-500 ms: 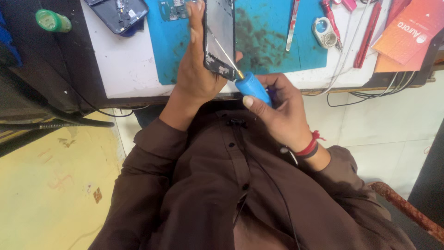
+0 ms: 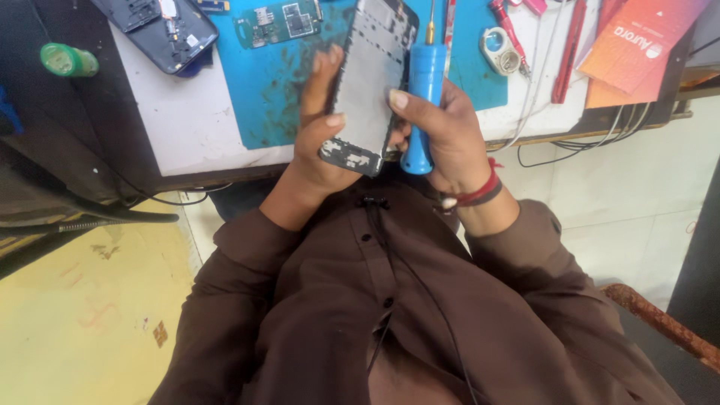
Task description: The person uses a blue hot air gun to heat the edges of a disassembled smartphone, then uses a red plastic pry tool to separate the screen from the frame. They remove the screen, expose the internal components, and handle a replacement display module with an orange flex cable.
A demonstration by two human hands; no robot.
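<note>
Left hand [image 2: 319, 157] grasps the opened phone frame [image 2: 367, 86]; at its 3 o'clock, right hand [image 2: 442, 135] fingers clench a blue screwdriver [image 2: 424, 90].

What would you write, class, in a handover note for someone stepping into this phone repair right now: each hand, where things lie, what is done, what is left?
Left hand: grips the opened phone frame, held up over the blue mat.
Right hand: holds the blue screwdriver upright, tip up, beside the frame and off it.
On the mat: a green circuit board. Another opened phone lies on the white bench.
Done: frame is open, the board lies out.
Left: cannot tell which screws remain; check the frame.
</note>
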